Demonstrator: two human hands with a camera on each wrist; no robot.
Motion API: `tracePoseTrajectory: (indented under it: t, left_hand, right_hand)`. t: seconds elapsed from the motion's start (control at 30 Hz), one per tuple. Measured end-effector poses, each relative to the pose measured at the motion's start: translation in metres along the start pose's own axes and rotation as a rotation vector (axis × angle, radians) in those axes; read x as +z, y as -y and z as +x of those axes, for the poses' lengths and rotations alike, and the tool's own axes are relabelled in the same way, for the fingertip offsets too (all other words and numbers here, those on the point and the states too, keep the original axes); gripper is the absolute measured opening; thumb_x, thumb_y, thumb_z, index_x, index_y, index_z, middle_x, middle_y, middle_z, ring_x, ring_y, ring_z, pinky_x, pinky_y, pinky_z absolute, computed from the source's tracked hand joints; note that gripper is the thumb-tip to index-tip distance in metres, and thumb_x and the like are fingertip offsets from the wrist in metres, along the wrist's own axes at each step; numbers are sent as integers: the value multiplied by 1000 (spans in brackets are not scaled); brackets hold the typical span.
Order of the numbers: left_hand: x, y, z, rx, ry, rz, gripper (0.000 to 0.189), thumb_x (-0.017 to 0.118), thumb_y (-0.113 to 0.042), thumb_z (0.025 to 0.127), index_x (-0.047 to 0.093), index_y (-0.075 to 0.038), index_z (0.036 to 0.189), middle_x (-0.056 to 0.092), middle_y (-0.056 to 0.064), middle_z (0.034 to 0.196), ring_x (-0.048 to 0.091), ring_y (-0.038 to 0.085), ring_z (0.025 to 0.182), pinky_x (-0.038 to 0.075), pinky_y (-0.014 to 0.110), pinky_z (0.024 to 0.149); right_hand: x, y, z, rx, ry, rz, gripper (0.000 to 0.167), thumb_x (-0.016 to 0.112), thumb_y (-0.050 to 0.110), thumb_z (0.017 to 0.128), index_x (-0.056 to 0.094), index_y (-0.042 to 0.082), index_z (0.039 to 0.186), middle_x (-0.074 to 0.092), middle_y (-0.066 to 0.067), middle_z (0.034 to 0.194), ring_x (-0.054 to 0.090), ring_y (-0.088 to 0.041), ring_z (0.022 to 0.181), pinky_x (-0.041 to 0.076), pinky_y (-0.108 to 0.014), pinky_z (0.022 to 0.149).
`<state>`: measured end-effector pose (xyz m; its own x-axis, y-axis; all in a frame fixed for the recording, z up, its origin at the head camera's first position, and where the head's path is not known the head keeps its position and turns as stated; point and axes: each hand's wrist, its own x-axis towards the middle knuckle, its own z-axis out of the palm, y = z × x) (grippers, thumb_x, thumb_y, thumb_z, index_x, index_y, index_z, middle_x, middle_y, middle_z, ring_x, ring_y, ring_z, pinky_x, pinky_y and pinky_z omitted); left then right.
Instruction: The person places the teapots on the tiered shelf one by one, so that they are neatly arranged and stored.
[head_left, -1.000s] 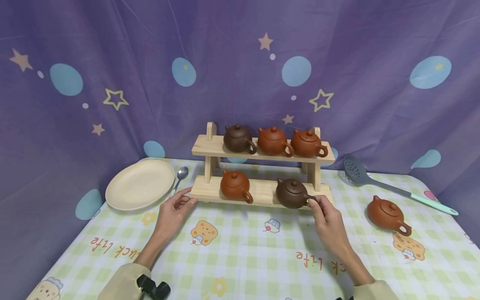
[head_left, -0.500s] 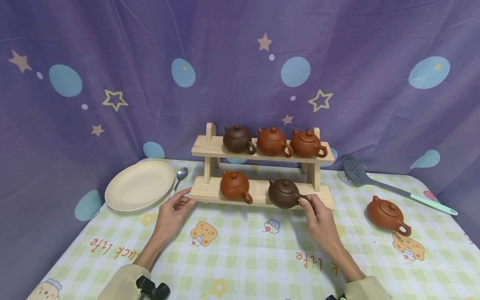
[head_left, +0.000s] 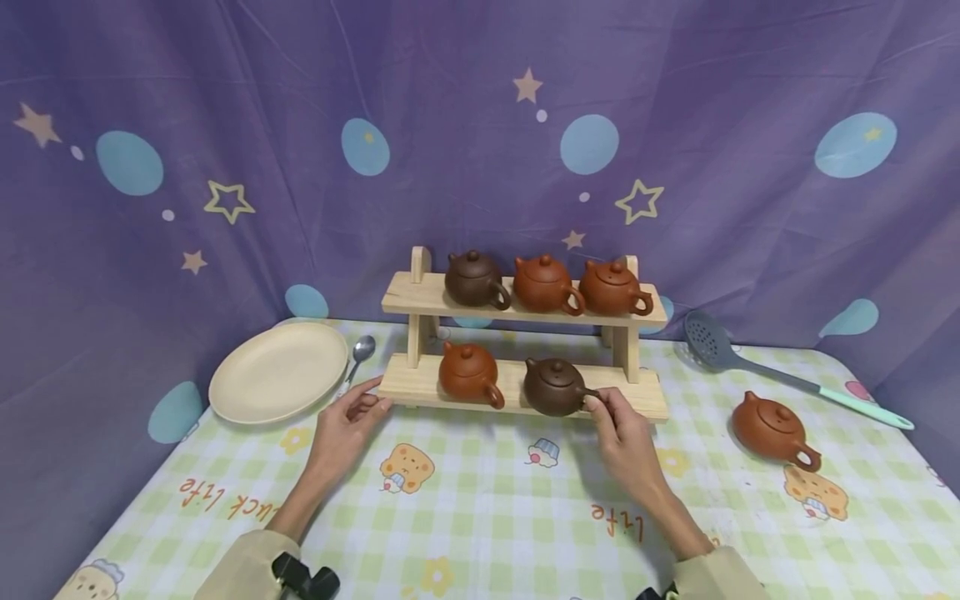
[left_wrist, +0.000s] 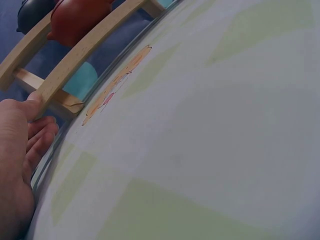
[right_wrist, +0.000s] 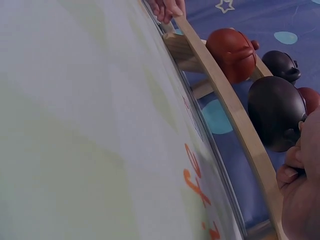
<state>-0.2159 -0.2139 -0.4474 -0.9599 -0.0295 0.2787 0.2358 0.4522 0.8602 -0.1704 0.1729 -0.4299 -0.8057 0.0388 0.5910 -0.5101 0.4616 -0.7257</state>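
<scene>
A two-tier wooden shelf (head_left: pixel 397 382) stands at the back of the table. My right hand (head_left: pixel 628 442) pinches the handle of a dark brown teapot (head_left: pixel 553 388) at the lower tier; in the right wrist view this teapot (right_wrist: pixel 276 112) appears just above the board's front edge. To its left on the same tier sits a reddish-brown teapot (head_left: pixel 467 372). My left hand (head_left: pixel 347 429) grips the left end of the lower board, thumb at its front edge, as the left wrist view shows with the board (left_wrist: pixel 75 57). Its other fingers lie partly underneath.
The upper tier carries a dark teapot (head_left: pixel 472 280) and two reddish-brown ones (head_left: pixel 543 285). Left of the shelf lie a cream plate (head_left: pixel 277 375) and a spoon (head_left: pixel 363 350). On the right are another reddish-brown teapot (head_left: pixel 771 428) and a slotted skimmer (head_left: pixel 780 375) with a mint handle.
My right hand has moved left with the dark brown teapot, along the lower tier towards the reddish-brown one. The left hand keeps its place at the board's end.
</scene>
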Motion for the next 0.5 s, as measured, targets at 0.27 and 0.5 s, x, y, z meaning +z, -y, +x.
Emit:
tracePoseTrajectory:
  t: [0.27, 0.5]
  left_hand:
    - [0, 0, 0, 2, -3, 14, 47, 71, -30, 101, 63, -7, 142, 72, 10, 103, 67, 12, 93, 52, 15, 84]
    - [0, 0, 1, 3, -6, 31, 47, 70, -31, 102, 63, -7, 142, 72, 10, 103, 67, 12, 94, 51, 13, 85]
  right_hand:
    - [7, 1, 1, 23, 12, -1, 10, 58, 4, 106, 65, 5, 99, 47, 7, 70, 42, -7, 57, 37, -24, 48]
    - [12, 0, 2, 15, 4, -14, 10, 58, 3, 106, 64, 3, 98, 49, 2, 71, 42, -7, 59, 37, -24, 50]
